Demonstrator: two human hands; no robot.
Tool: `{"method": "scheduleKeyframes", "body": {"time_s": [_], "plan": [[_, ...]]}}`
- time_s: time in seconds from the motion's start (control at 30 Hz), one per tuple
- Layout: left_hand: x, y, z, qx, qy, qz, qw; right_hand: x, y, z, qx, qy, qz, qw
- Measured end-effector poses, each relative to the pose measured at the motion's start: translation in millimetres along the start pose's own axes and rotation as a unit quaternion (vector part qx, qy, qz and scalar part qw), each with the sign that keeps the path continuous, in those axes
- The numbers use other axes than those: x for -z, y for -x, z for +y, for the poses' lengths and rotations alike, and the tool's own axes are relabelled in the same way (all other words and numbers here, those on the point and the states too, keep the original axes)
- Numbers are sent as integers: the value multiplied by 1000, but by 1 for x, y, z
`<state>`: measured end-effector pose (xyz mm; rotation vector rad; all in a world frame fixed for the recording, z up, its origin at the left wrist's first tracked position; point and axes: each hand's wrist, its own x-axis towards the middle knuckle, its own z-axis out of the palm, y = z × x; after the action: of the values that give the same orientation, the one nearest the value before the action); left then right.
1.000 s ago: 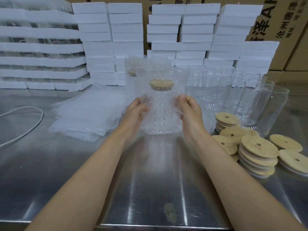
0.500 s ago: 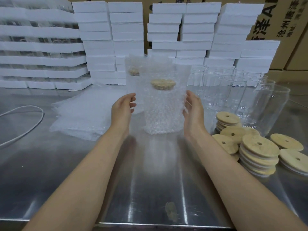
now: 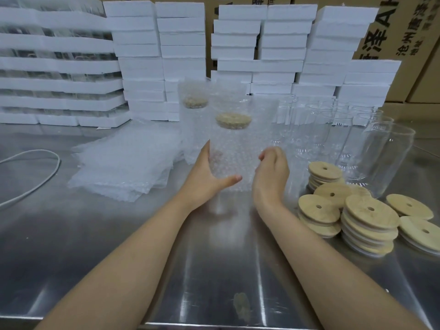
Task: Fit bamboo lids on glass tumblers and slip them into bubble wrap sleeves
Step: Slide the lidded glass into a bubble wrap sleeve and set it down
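Steel, brushed and mirror-bright, forms the tabletop (image 3: 114, 253) that carries everything. At the far left a loop of thin white cable (image 3: 51, 173) lies on it, with stacked white foam trays (image 3: 59, 65) behind, glass showing between their layers. To the right of these lies a flat pile of clear bubble wrap sleeves (image 3: 123, 167). Just past the pile a farther sleeved tumbler (image 3: 194, 134) stands upright, and in front of it to the right is the bubble-wrapped glass tumbler (image 3: 235, 148) that matters now. It appears to stand on the table with its long axis vertical. Its round tan bamboo lid (image 3: 233, 120) shows as a blurred disc through the wrap, and the sleeve's open end rises above the lid. The left hand (image 3: 206, 179) grips it low on its left side, thumb laid across the near face by the base and fingers curled round the far side, dimly visible through the bubbles. The right hand (image 3: 271, 177) is just beside the sleeve on the right with fingers loosely curled on nothing; I cannot tell whether it touches the wrap. So the piece lies between the hands, and only the left has it; any shifting of it toward the finished one at far left would likely fall to that hand. Further right stand bare clear glass tumblers (image 3: 385, 158), then low stacks of round bamboo lids with centre holes (image 3: 369, 217), nearer the free right hand. Behind them rise white foam blocks (image 3: 283, 39) and brown cardboard boxes (image 3: 419, 75).
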<state>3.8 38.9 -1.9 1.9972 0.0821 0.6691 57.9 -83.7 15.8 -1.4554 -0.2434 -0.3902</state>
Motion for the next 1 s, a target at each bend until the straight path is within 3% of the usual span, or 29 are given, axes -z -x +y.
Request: {"method": "scheduleKeyframes", "body": {"time_s": [0.1,0.4,0.57,0.7,1.0], "plan": [[-10,-8,1,8,33,33,999,-5,6,10,15,73,-39,997],[-23,-41,-8,51,18,139,989,-23,-7,22,21,120,-125,985],[-31,-57,-16,54,-9,180,982,-37,-16,26,-25,94,-134,986],[-36,-64,-20,48,-91,237,966,-49,-22,29,-10,111,-155,982],[-35,-74,-23,93,-93,266,955,-68,-38,47,30,111,-161,980]]}}
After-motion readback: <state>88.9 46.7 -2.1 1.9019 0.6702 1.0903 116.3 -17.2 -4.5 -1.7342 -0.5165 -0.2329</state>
